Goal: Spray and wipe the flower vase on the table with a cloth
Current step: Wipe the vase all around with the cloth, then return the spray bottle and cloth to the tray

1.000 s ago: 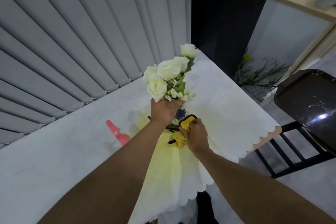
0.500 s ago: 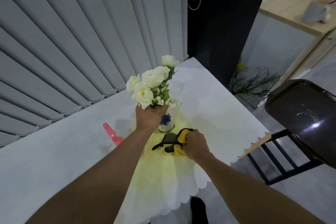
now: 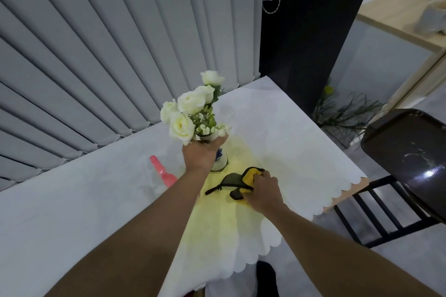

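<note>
A small white vase with a blue pattern (image 3: pixel 220 160) stands on the table, filled with white roses (image 3: pixel 190 111). My left hand (image 3: pixel 201 154) wraps the vase's neck from above and hides most of it. Just right of the vase, my right hand (image 3: pixel 264 190) presses down on a yellow and dark cloth (image 3: pixel 237 181) lying on the tablecloth. A pink spray bottle (image 3: pixel 164 173) lies left of the vase, partly behind my left forearm.
The table wears a white scalloped tablecloth (image 3: pixel 301 159) with a yellowish patch in the middle. Grey vertical blinds (image 3: pixel 108 55) run along the far side. A dark chair (image 3: pixel 407 164) stands off the right corner, with a plant (image 3: pixel 342 113) on the floor behind.
The vase has come down from a lifted position onto the table. My right hand has moved the cloth off the vase down onto the tablecloth.
</note>
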A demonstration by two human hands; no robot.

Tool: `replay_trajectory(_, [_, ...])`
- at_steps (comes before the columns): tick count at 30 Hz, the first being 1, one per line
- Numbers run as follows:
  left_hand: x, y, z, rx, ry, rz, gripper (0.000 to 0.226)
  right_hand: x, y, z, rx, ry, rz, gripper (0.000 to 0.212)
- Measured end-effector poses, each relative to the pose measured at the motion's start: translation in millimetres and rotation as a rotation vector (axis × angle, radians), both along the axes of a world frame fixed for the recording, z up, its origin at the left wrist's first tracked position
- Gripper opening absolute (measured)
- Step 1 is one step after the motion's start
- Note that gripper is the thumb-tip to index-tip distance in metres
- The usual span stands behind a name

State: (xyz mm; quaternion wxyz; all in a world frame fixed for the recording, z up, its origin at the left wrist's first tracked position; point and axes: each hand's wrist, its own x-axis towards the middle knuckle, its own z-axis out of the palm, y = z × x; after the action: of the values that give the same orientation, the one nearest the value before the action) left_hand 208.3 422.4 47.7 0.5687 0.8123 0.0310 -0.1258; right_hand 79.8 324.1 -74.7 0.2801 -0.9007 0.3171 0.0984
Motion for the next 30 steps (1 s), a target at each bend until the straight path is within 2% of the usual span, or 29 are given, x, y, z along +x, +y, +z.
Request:
replay_trajectory(4, [-26.3,13.2,-12.4,-0.021,-0.002,0.013,0.033,-0.3,1.3,0.5,-0.001,0.008,-0.004,0.036])
replay_trajectory(6, [-41.3,26.4,-21.7,0.103,0.085,-0.036,0.029,-1.0,1.4,-0.5,-0.004,0.004,0.007,0.036])
replay_trajectory(8, [-53.0,43.1,-39.4,0.266,0.231,-0.083,0.043,-1.5,1.2,-0.6,-0.013,0.008,0.016,0.037])
replay_trajectory(10, [-62.5,64.3,-54.4,0.340,0.450,-0.055,0.054,-0.4,1.7,-0.6,-0.017,0.015,0.017,0.037])
replay_trajectory(12, [-70.9,89.7,-62.0,0.268,0.721,0.017,0.059,1.0,2.5,-0.6,-0.016,0.020,0.016,0.035])
replay_trajectory(14, [-74.3,111.6,-66.0,0.242,0.843,0.072,0.063,1.5,2.9,-1.0,-0.025,0.023,0.021,0.034])
replay_trajectory(16, [-68.5,124.0,-70.2,0.320,0.750,0.170,0.082,1.8,3.1,-2.6,-0.039,0.025,0.032,0.033])
replay_trajectory(18, [-59.3,126.0,-67.3,0.411,0.531,0.298,0.103,1.9,4.2,-3.7,-0.060,0.028,0.046,0.034])
replay_trajectory(20, [-48.9,124.1,-59.5,0.352,0.286,0.326,0.105,1.9,5.4,-3.6,-0.072,0.032,0.051,0.036])
replay_trajectory(22, [-38.3,120.3,-53.1,0.270,0.102,0.256,0.092,2.3,6.3,-3.7,-0.080,0.038,0.057,0.036])
replay_trajectory(25, [-32.9,115.2,-47.7,0.173,-0.029,0.157,0.032,1.4,8.0,-3.4,-0.071,0.043,0.054,0.033])
replay_trajectory(26, [-33.8,113.7,-46.7,0.173,-0.043,0.134,0.024,1.2,8.3,-3.3,-0.068,0.040,0.052,0.031])
replay_trajectory(30, [-41.5,114.3,-49.1,0.221,-0.099,0.019,0.033,1.3,5.7,2.9,-0.071,-0.009,0.022,0.027])
